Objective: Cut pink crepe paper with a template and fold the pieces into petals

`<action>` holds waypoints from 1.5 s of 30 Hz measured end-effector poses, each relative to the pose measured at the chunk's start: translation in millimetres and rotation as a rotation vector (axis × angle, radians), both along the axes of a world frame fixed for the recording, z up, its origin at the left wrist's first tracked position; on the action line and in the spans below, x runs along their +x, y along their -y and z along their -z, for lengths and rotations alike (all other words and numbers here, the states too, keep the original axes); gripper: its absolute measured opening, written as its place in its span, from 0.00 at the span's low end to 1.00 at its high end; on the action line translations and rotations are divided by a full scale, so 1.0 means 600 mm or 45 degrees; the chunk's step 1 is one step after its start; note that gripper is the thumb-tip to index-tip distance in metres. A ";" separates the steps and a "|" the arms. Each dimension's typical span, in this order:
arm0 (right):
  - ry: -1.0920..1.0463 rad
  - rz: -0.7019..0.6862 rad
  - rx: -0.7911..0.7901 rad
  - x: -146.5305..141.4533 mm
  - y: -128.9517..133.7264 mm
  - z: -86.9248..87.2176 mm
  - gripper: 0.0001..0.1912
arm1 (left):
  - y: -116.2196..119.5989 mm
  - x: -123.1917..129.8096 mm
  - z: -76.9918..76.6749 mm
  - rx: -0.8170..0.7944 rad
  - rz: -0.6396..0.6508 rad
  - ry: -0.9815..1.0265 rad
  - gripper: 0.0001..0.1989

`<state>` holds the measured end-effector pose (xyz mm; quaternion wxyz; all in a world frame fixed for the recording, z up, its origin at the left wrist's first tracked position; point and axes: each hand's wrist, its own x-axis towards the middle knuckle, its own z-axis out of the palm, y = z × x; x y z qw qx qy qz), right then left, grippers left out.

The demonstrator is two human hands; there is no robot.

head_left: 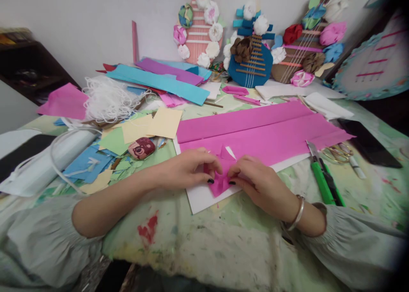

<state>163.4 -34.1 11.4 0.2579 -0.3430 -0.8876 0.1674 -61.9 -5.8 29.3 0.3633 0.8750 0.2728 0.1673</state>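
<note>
Between my two hands is a small crumpled piece of pink paper (220, 185), over a white sheet (201, 200). My left hand (194, 168) pinches its left side with thumb and fingers bent round. On the right side, my right hand (257, 179) grips the same piece between thumb and forefinger; a bracelet circles that wrist. Just beyond lie long pink paper strips (265, 134), spread over the white sheet. To the right of my right hand rest a green utility knife (322, 179) with its blade showing and gold-handled scissors (337, 153).
A black phone (370, 143) lies at the right. Left are paper scraps (118, 141), a dark red case (141, 148), tangled white string (110, 100) and a face mask (47, 162). Blue paper strips (159, 83) lie behind. Decorated paper instruments (251, 64) lean against the wall.
</note>
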 end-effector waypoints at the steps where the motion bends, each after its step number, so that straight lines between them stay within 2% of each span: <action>1: -0.001 -0.003 -0.010 -0.001 0.000 0.000 0.08 | -0.001 -0.001 0.002 -0.018 -0.051 0.025 0.06; 5: -0.005 -0.014 -0.025 -0.005 0.001 0.000 0.08 | -0.004 -0.001 0.008 -0.093 -0.148 0.050 0.08; 8: 0.015 -0.003 -0.012 -0.006 0.000 0.000 0.08 | -0.005 0.001 0.009 -0.055 -0.165 0.037 0.09; 21: 0.019 -0.022 0.005 -0.012 0.004 -0.005 0.07 | -0.003 0.004 0.005 0.090 -0.107 -0.041 0.06; 29: -0.012 -0.060 0.027 -0.012 0.005 0.000 0.05 | 0.002 -0.002 0.005 0.442 0.073 -0.050 0.12; 32: -0.018 -0.063 0.039 -0.014 0.006 0.000 0.05 | 0.019 -0.002 -0.007 0.674 0.174 -0.250 0.12; 37: 0.003 -0.051 0.053 -0.014 0.006 0.006 0.05 | 0.067 0.001 -0.023 1.012 0.171 -0.701 0.10; 40: -0.004 -0.033 0.056 -0.013 0.006 0.010 0.04 | 0.093 -0.004 -0.015 1.072 0.149 -0.796 0.15; 45: -0.009 -0.024 0.057 -0.013 0.006 0.012 0.04 | 0.119 -0.020 0.014 1.172 0.080 -0.689 0.20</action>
